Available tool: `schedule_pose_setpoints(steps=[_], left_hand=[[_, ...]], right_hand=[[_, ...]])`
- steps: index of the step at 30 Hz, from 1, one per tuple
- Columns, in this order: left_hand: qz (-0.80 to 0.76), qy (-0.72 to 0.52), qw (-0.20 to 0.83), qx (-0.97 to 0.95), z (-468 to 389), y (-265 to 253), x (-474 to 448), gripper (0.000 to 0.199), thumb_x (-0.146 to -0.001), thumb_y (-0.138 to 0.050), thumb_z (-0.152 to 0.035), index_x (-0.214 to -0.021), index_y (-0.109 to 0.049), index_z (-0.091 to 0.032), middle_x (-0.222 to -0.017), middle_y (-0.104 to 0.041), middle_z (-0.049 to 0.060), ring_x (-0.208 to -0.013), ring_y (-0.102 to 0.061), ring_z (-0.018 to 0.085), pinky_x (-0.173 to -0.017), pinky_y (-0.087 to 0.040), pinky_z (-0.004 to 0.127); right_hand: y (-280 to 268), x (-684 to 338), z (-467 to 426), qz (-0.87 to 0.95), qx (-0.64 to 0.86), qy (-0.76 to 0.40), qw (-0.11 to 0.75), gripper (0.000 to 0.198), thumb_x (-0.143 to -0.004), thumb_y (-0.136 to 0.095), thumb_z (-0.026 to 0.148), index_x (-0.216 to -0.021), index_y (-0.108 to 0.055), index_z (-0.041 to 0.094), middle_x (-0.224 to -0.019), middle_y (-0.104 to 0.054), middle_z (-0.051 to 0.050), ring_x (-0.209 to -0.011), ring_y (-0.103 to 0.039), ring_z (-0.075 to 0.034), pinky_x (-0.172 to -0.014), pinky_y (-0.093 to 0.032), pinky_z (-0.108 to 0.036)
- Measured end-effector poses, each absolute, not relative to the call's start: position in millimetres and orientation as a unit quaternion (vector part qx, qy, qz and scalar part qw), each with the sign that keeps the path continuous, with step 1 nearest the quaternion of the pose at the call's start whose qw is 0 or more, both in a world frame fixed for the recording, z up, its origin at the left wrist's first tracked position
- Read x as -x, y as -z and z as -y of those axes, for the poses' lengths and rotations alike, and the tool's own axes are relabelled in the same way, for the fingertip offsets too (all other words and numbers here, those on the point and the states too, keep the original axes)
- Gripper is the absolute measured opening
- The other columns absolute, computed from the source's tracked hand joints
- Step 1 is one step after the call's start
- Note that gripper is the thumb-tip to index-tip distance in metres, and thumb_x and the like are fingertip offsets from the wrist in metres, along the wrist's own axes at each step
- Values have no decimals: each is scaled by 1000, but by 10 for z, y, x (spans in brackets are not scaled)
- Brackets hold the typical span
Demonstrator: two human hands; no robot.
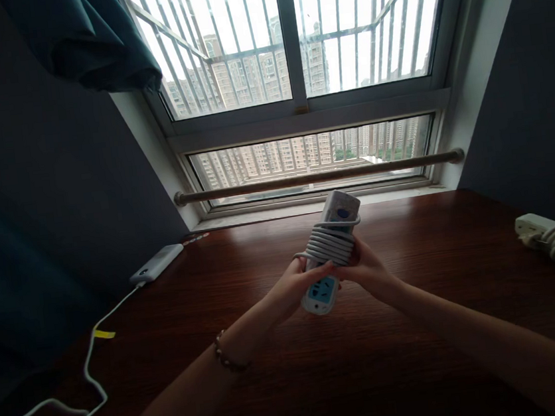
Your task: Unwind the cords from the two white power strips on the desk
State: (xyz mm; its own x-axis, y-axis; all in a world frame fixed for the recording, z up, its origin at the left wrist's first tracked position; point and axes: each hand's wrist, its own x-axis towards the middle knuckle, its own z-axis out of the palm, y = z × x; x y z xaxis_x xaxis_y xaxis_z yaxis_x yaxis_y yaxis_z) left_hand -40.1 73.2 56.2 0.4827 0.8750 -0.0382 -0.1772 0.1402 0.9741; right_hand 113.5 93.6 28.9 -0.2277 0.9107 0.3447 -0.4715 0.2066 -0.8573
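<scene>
A white power strip [319, 302] with blue socket faces is held tilted above the dark red-brown table. Its white cord [329, 243] is wound several times around the middle of the strip. My left hand [296, 280] grips it from the left, thumb across the front below the coils. From the right, my right hand [365, 266] grips the same strip, its thumb meeting the left thumb. The fingers behind the strip are mostly hidden. A beaded bracelet [228, 355] is on my left wrist.
Another white power strip [158, 263] lies at the table's left, its cord [89, 369] trailing forward past a yellow tag [104, 334]. At the right edge sits a third strip [535, 227] with coiled cord. A rail [314, 178] crosses the window behind the table [277, 381].
</scene>
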Motion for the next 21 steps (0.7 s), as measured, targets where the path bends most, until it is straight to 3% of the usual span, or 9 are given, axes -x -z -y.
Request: schedule_pose_setpoints(steps=[3, 9, 12, 17, 21], left_hand=[[-323, -377, 688, -529, -728, -518, 377, 40, -72, -67, -44, -92, -54, -12, -74, -66, 7, -62, -64, 17, -58, -49, 28], [-288, -355, 723, -518, -725, -508, 376, 51, -71, -70, -39, -107, -44, -15, -78, -66, 7, -66, -66, 19, -62, -52, 32], [-273, -347, 730, -522, -724, -503, 380, 56, -71, -70, -38, -114, -41, -16, -83, -67, 10, -69, -67, 21, -65, -52, 33], [-222, -366, 740, -519, -700, -501, 350, 56, -65, -74, -40, -107, -53, -10, -86, -69, 15, -81, -68, 27, -73, -51, 36], [-260, -409, 726, -489, -673, -554, 340, 49, -64, -74, -42, -97, -62, -7, -78, -70, 14, -72, -68, 24, -67, -50, 32]], right_hand=[[-265, -1168, -982, 508, 247, -593, 574, 44, -55, -79, 15, -93, -56, 17, -83, -65, -3, -63, -60, -17, -48, -50, -27], [-260, -1230, -1056, 496, 220, -588, 600, 44, -63, -76, 16, -101, -54, 18, -86, -63, -2, -66, -59, -15, -51, -49, -24], [-324, -1257, -1041, 504, 202, -588, 600, 50, -64, -75, 16, -105, -49, 22, -84, -62, 0, -60, -57, -14, -42, -47, -23], [-378, -1275, -987, 556, 171, -607, 542, 39, -67, -72, 17, -101, -53, 18, -77, -61, 0, -49, -53, -10, -33, -39, -18], [-351, -1238, -956, 565, 173, -613, 525, 52, -57, -78, 11, -100, -50, 17, -83, -64, -1, -50, -56, -10, -35, -41, -16]])
